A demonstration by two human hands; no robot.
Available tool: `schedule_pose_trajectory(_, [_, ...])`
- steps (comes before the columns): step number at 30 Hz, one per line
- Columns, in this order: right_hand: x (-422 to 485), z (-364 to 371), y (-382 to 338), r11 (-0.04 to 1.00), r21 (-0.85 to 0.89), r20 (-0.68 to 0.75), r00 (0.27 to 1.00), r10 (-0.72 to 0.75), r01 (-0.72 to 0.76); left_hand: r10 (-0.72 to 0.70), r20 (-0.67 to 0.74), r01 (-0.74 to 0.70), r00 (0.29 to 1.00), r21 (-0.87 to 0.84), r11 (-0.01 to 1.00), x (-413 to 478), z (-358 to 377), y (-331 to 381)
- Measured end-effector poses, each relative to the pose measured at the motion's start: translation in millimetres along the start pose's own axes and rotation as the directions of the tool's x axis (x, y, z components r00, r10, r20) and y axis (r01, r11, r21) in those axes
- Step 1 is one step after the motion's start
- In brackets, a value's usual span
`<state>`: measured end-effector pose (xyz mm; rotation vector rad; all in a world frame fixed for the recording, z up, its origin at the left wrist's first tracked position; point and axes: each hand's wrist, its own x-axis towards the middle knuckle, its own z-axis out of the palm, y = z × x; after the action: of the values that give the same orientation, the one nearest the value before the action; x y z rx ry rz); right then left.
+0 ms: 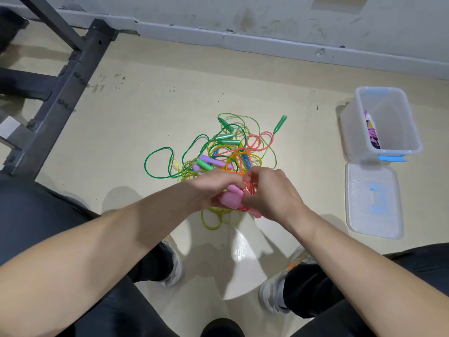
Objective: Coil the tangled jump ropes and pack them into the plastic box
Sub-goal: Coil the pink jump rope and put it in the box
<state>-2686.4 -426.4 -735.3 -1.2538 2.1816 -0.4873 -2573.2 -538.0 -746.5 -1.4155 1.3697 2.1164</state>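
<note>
Above the floor, between my knees, my left hand (213, 188) grips the pink plastic handles (231, 199) and my right hand (274, 193) pinches the thin pink-red rope (250, 189): I am coiling it, I think. The tangled heap of coloured jump ropes (226, 147) lies just behind. Next, the finished coil must go into the clear plastic box (349, 127), well apart on my right.

Floor (145, 105): smooth cream surface, glossy; bright glare patch (240, 251) at 6 o'clock; dark scuff marks (109, 81) at 10 o'clock. Wall (243, 10) at 12 o'clock: off-white, stained and scraped; grey skirting (267, 42) along its foot, chipped in places; tan rectangular patch (340, 2) at 1 o'clock, possibly tape, cut by the picture's edge. Dark metal frame (73, 76) from 9 to 11 o'clock: bolted square-section beams on the floor; one diagonal brace rising.
</note>
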Motion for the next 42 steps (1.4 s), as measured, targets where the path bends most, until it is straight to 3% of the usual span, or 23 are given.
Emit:
schedule_pose_trajectory(5, [-2.8,2.3,-4.2,0.972,-0.222,-0.076,0.993,-0.094,0.075,-0.007,0.041,0.007,0.999,-0.020,1.000,0.5,-0.3,1.1])
schedule_pose_trajectory(13, [-1.0,-3.7,2.4,0.945,-0.254,0.020,0.978,-0.210,0.208,0.101,0.091,-0.105,0.991,0.038,0.994,2.4,-7.1,1.4])
schedule_pose_trajectory(17, [-2.5,-4.4,4.8,0.925,-0.307,0.112,0.973,-0.199,0.225,0.286,0.017,-0.284,0.958,0.178,0.942,3.8,1.8,-11.1])
schedule_pose_trajectory(20, [-0.4,-7.4,5.4,0.925,-0.318,0.149,0.974,-0.169,0.209,0.456,-0.127,-0.410,0.881,0.280,0.868,2.7,10.4,-18.1])
schedule_pose_trajectory(22, [2.8,-4.6,9.2,0.927,-0.317,0.134,0.977,-0.168,0.203,0.523,-0.139,-0.458,0.841,0.333,0.824,5.7,7.6,-17.8])
schedule_pose_trajectory(25, [8.1,-0.4,17.1,0.991,-0.059,0.057,0.991,-0.119,0.122,0.567,-0.057,-0.546,0.821,0.210,0.811,5.3,-3.2,-16.9])
schedule_pose_trajectory(28, [12.9,6.5,18.7,0.938,0.344,0.009,0.999,0.038,-0.039,0.529,-0.178,-0.537,0.830,0.005,0.844,3.9,7.2,-23.4])
schedule_pose_trajectory(30, [13.7,14.5,18.1,0.856,0.491,0.116,0.986,0.123,-0.164,0.525,-0.278,-0.532,0.804,0.057,0.845,5.5,16.1,-29.8])
schedule_pose_trajectory(32, [13.5,18.5,17.2,0.807,0.530,0.253,0.957,0.142,-0.260,0.564,-0.285,-0.503,0.775,0.263,0.823,4.3,14.0,-30.0])
schedule_pose_trajectory(34, [15.6,15.5,17.8,0.853,0.460,0.306,0.946,0.107,-0.245,0.612,-0.186,-0.440,0.768,0.541,0.717,4.3,5.1,-25.4])
schedule_pose_trajectory(36, [18.4,7.9,18.9,0.972,0.230,0.294,0.955,-0.029,-0.042,0.598,-0.090,-0.380,0.796,0.696,0.610,4.9,1.0,-20.4])
schedule_pose_trajectory(39, [21.2,0.8,19.0,0.945,-0.207,0.364,0.917,-0.165,0.252,0.525,-0.002,-0.362,0.851,0.722,0.589,9.0,0.3,-24.2])
schedule_pose_trajectory(42, [22.1,-2.2,11.3,0.859,-0.444,0.301,0.945,-0.125,0.255,0.511,0.014,-0.394,0.859,0.656,0.644,9.6,-3.6,-28.4])
